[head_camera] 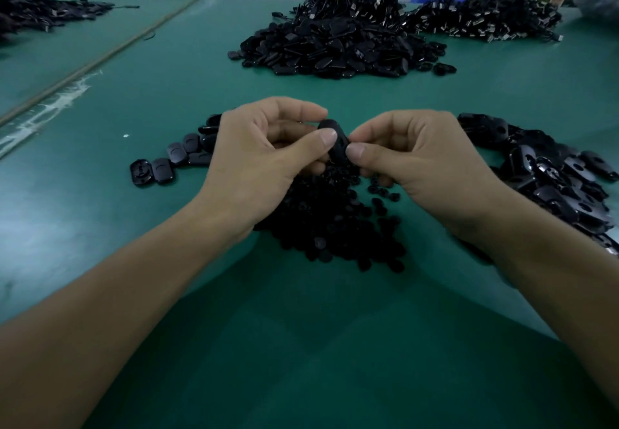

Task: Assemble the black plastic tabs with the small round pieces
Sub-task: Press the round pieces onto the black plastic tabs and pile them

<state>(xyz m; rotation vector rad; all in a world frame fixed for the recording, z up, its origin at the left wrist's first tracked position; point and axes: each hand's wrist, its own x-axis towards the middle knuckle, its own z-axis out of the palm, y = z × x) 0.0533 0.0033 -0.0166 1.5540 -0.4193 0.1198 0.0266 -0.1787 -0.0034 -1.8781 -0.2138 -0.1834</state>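
The left hand (264,153) and the right hand (425,160) are close together, and both pinch one tab (330,125) just above the heap of round pieces (328,224). To my judgement, a piece must sit straight over the tab's hole before the thumbs press. If one is already in, I cannot tell.

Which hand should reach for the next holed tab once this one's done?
Probably right. The right hand sits beside the heap of holed tabs; the left hand would have to cross over. Both now pinch one tab.
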